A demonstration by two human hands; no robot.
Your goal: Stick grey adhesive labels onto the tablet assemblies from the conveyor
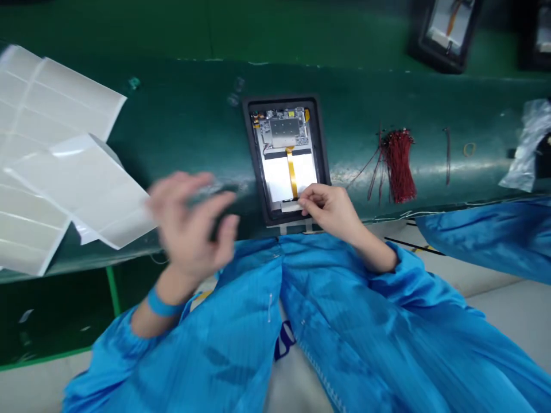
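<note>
An opened tablet (279,172) lies in a black frame on the green table, its circuit board (284,131) and an orange ribbon cable (292,172) exposed. My right hand (329,209) is at the tablet's lower right, thumb and forefinger pinched over the pale strip (291,207) along its near edge. Whatever is between those fingertips is too small to make out. To the left of the tablet, my left hand (193,221) is raised and blurred by motion. Its fingers are apart, with nothing seen in them, close to a white label sheet (86,183).
More label sheets (47,109) cover the table's left side. Right of the tablet lie a bundle of dark red wires (400,166), one loose wire (447,155), a rubber band (469,149) and a clear plastic bag (527,146). Another opened tablet (447,31) is at the back right.
</note>
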